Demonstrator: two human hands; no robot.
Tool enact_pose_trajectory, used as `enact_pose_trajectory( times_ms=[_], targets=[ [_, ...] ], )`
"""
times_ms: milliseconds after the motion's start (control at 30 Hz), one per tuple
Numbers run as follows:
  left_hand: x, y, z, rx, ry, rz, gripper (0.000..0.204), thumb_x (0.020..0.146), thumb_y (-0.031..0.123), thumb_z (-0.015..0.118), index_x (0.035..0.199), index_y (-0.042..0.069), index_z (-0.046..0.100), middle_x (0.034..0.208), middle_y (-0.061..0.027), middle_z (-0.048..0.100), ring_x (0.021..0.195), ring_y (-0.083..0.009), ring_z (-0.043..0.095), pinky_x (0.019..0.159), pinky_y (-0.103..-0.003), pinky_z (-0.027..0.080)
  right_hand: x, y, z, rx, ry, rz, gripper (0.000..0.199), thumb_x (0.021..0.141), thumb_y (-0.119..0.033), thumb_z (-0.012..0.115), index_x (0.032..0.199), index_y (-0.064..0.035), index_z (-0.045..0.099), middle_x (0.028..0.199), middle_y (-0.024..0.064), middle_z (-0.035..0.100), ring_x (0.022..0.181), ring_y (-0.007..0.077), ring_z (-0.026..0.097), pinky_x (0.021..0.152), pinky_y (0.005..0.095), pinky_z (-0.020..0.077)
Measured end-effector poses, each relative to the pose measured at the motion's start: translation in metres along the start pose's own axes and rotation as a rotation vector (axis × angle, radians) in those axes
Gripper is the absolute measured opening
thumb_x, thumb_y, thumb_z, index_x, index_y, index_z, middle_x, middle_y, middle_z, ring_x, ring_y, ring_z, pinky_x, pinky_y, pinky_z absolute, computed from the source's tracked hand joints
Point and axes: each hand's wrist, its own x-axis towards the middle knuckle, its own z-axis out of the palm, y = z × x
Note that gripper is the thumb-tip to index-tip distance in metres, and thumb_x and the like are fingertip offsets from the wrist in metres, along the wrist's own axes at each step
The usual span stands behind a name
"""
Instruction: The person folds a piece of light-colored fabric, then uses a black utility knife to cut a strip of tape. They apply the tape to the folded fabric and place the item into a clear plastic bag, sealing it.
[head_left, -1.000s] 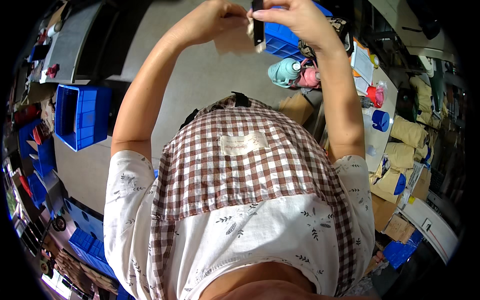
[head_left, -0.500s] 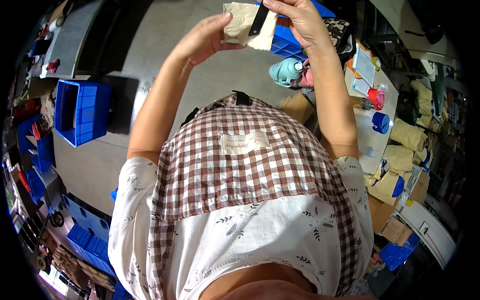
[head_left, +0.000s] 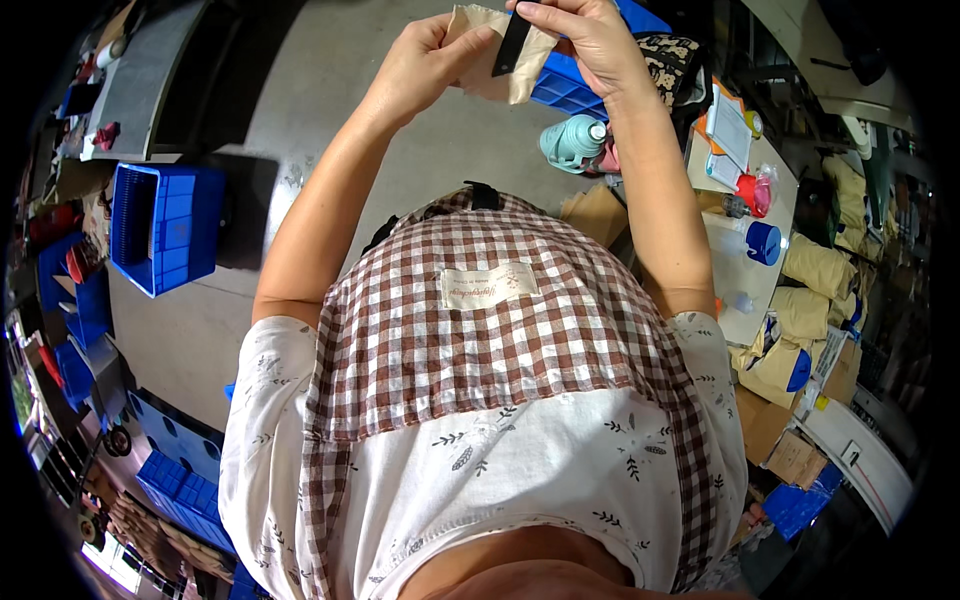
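Note:
A cream piece of cloth [head_left: 485,80] is stretched between my hands at the top of the view. My left hand [head_left: 425,65] grips its left side, thumb lying across the front and the other fingers behind. Against the cloth lies a flat black strip [head_left: 512,45] with a small hole or dot near its lower end. My right hand [head_left: 592,50] pinches the strip's upper end between thumb and fingers, at the cloth's right side. The top of the cloth is cut off by the frame edge.
Beyond my right hand is a blue crate [head_left: 570,85]. A teal bottle [head_left: 573,143] stands below it, near a patterned black bag [head_left: 668,62]. A table [head_left: 735,290] at the right bears a clipboard [head_left: 728,135]. Another blue crate [head_left: 185,225] is at the left.
My left hand has moved right and its thumb now lies over the cloth, which looks narrower and folded. The black strip and my right hand have shifted slightly.

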Motion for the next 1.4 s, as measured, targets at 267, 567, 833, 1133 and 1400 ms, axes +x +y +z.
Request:
enact_pose_trajectory(
  times_ms=[267,567,833,1133,1400],
  targets=[
    [0.004,0.023,0.008,0.023,-0.085,-0.042,0.039,0.100,0.042,0.069,0.106,0.004,0.072,0.089,-0.0038,0.073,0.081,-0.0108,0.069,0.074,-0.029,0.055,-0.002,0.004,-0.002,0.102,-0.009,0.011,0.016,0.093,-0.012,0.073,0.103,-0.0006,0.074,0.089,0.0022,0.073,0.078,0.0121,0.068,0.073,0.0262,0.0545],
    [0.001,0.027,0.020,0.034,0.002,0.011,0.038,0.101,0.036,0.068,0.098,-0.001,0.074,0.078,-0.0002,0.068,0.067,-0.0066,0.057,0.059,-0.028,0.046,-0.006,0.001,0.001,0.089,0.022,0.014,0.017,0.094,-0.011,0.073,0.106,0.0001,0.074,0.089,0.0026,0.073,0.077,0.0120,0.068,0.070,0.0260,0.0540],
    [0.000,0.032,0.030,0.350,0.122,0.068,0.034,0.102,0.032,0.065,0.101,-0.002,0.073,0.067,-0.0082,0.063,0.061,-0.0143,0.056,0.058,-0.035,0.046,-0.002,0.013,0.005,0.158,0.073,0.008,0.014,0.094,-0.011,0.073,0.104,-0.0014,0.075,0.086,0.0005,0.071,0.073,0.0095,0.065,0.065,0.0237,0.0510],
    [-0.008,0.052,0.035,-0.193,0.116,-0.167,0.049,0.109,0.044,0.048,0.123,0.000,0.066,0.102,-0.0101,0.071,0.088,-0.0191,0.068,0.078,-0.037,0.054,-0.002,0.019,-0.004,0.137,0.064,-0.054,0.013,0.094,-0.012,0.072,0.102,-0.0018,0.075,0.083,0.0007,0.071,0.071,0.0091,0.065,0.065,0.0229,0.0515],
    [0.001,0.040,0.036,-0.685,0.035,-0.435,0.044,0.110,0.035,0.046,0.134,0.001,0.059,0.124,-0.0146,0.069,0.108,-0.0255,0.072,0.093,-0.044,0.060,-0.006,0.012,0.001,0.108,0.097,-0.015,0.015,0.094,-0.014,0.073,0.103,-0.0021,0.075,0.083,0.0008,0.072,0.072,0.0094,0.066,0.066,0.0242,0.0524]
  ],
)
